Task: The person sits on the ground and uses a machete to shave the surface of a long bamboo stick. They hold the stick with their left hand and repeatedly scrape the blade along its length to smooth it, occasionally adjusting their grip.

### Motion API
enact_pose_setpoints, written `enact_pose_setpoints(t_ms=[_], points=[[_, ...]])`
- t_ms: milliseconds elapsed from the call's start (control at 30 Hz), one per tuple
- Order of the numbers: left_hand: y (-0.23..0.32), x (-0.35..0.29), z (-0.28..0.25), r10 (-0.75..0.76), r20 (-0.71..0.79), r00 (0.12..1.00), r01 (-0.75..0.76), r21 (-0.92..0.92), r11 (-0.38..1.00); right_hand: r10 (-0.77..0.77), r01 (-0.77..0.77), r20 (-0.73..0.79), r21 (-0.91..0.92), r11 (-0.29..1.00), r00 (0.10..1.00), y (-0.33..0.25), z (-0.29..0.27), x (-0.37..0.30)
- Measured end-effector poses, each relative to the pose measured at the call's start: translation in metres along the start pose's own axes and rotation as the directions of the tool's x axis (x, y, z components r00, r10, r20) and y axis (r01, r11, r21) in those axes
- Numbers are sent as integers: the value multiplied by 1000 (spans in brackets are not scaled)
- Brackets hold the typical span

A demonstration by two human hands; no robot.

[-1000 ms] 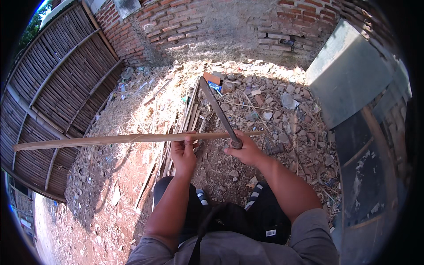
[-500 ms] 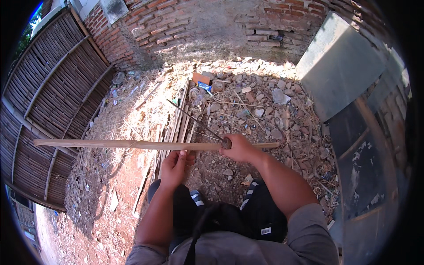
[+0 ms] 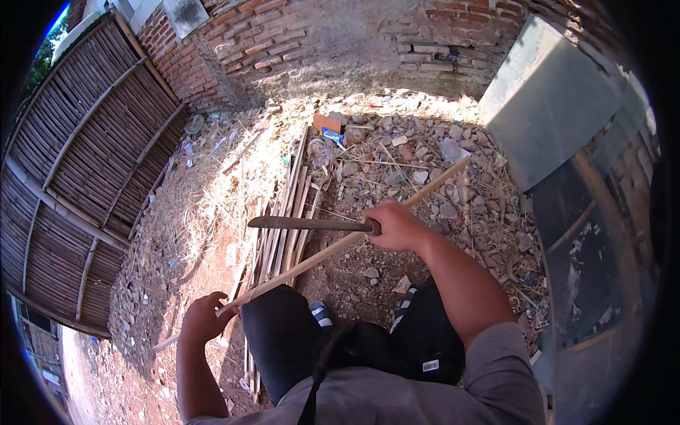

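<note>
A long pale wooden strip (image 3: 304, 265) slants across in front of me, its near left end low and its far right end raised. My left hand (image 3: 204, 319) is closed round it toward the left end, thumb and fingers pinching it. In my closed right hand (image 3: 397, 225) is a machete (image 3: 308, 224), its dark blade pointing left above the strip. The strip runs behind the right hand and comes out beyond it; whether those fingers also grip it is hidden.
Several thin wooden strips (image 3: 283, 234) lie in a pile on the ground left of centre. Rubble (image 3: 425, 152) covers the ground ahead. A bamboo panel (image 3: 78, 156) stands at left, grey sheets (image 3: 552, 106) lean at right, and a brick wall (image 3: 319, 49) is at the back.
The strip has swung from level to slanted, left end down and right end up. My left hand moved left and nearer, closing on it. The machete blade turned from slanting away to nearly level.
</note>
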State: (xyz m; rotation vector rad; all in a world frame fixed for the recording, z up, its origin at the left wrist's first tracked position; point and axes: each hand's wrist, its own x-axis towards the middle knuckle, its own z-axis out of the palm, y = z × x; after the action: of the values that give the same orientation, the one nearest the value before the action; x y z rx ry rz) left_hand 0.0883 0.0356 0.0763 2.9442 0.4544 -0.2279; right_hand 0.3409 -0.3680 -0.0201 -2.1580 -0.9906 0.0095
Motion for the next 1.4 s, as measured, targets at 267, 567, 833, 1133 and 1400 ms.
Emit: enact_pose_setpoints(t_ms=[267, 567, 833, 1133, 1400], points=[[3, -56, 60, 6, 36, 999, 0, -189, 982, -244, 164, -266, -289, 943, 932, 0, -17, -4], [15, -96, 86, -71, -21, 997, 69, -82, 994, 189, -130, 389, -174, 976, 902, -49, 29, -2], [-9, -86, 109, -79, 18, 997, 80, -106, 991, 354, -349, 210, -60, 935, 911, 27, 45, 0], [-14, -87, 127, -97, -73, 993, 93, -58, 994, 329, -311, 329, -106, 944, 885, 11, 62, 13], [-3, -92, 104, -157, 0, 988, 156, 84, 984, 284, -198, 484, -221, 955, 828, -46, 64, 12]])
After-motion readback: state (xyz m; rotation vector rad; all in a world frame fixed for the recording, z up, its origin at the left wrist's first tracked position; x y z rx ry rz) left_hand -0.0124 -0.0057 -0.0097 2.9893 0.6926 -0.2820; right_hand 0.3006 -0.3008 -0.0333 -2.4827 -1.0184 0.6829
